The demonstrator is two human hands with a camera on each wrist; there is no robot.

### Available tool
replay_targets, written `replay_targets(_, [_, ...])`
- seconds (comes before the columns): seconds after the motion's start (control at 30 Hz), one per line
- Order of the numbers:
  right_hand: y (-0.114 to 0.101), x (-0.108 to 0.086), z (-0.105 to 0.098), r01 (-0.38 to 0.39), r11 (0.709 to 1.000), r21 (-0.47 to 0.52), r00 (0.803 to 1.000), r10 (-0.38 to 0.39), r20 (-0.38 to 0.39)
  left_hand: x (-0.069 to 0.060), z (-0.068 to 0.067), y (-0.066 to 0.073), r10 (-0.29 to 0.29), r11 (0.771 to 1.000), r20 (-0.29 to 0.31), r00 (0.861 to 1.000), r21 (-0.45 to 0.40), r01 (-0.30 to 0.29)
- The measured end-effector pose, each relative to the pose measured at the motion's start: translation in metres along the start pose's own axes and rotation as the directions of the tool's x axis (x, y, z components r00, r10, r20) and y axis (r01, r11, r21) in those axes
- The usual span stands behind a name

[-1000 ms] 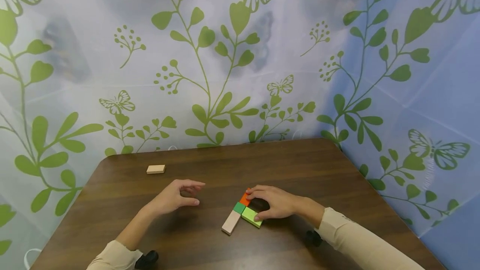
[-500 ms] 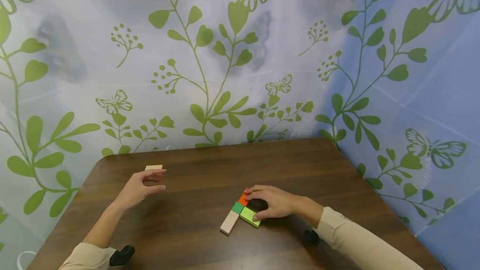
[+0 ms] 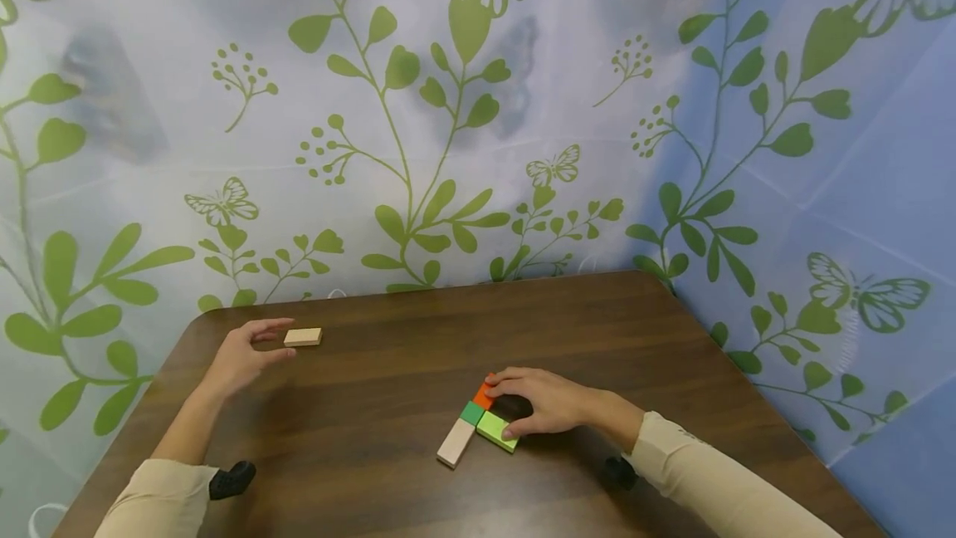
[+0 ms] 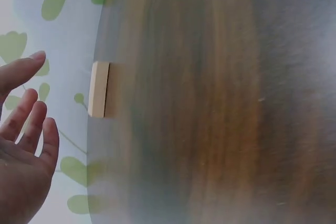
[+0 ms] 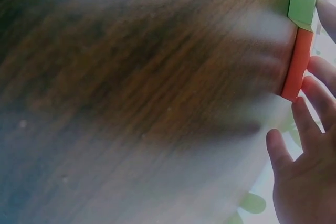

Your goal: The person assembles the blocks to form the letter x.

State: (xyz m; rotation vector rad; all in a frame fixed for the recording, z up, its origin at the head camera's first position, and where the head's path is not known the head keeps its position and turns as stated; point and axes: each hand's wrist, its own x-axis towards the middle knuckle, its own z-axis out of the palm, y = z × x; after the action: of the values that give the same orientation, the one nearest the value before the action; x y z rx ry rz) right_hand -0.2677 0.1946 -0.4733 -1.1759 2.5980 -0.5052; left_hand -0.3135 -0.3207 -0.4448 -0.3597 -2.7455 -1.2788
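Note:
My left hand (image 3: 241, 358) hovers over the table's far left part, thumb and fingers spread apart. Just right of its fingertips lies a pale wooden block (image 3: 303, 337), which also appears near the table edge in the left wrist view. My right hand (image 3: 551, 402) rests its fingertips against an orange block (image 3: 482, 396), and its thumb touches a lime-green block (image 3: 496, 431). A small dark-green block (image 3: 472, 413) sits between these and a second pale wooden block (image 3: 456, 443). Together they form a branching shape flat on the table. The right fingertips hide part of the orange block.
The dark brown wooden table (image 3: 358, 438) ends at a hanging cloth (image 3: 418, 131) with green leaves and butterflies, behind and on the right. A black device (image 3: 232, 480) is strapped at the left wrist, another (image 3: 619, 473) at the right.
My left hand has moved left and slightly away from me, passing in front of the far wooden block and stopping at its left. My right hand and the joined blocks stay put.

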Motion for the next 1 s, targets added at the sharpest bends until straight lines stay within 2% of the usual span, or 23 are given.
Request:
replay_targets(0.23, [0.000,0.001,-0.001,0.003,1.000,-0.002,1.000,-0.003,0.000,0.015,-0.006,-0.010,-0.015,0.994,0.080,0.997,0.110,0.006])
replay_targets(0.47, [-0.001,0.000,-0.001,-0.001,1.000,0.020,1.000,0.001,0.006,0.029,0.001,-0.024,-0.077,0.993,0.091,0.993,0.093,0.069])
replay_targets(0.7, [-0.001,0.000,-0.002,-0.006,1.000,0.019,1.000,0.006,-0.004,0.040,0.013,-0.033,-0.038,0.995,0.099,0.994,0.093,0.029])
replay_targets(1.0, [0.002,0.002,0.001,0.013,1.000,0.027,1.000,-0.013,-0.002,0.042,0.022,-0.045,-0.079,0.988,0.098,0.992,0.139,0.065])
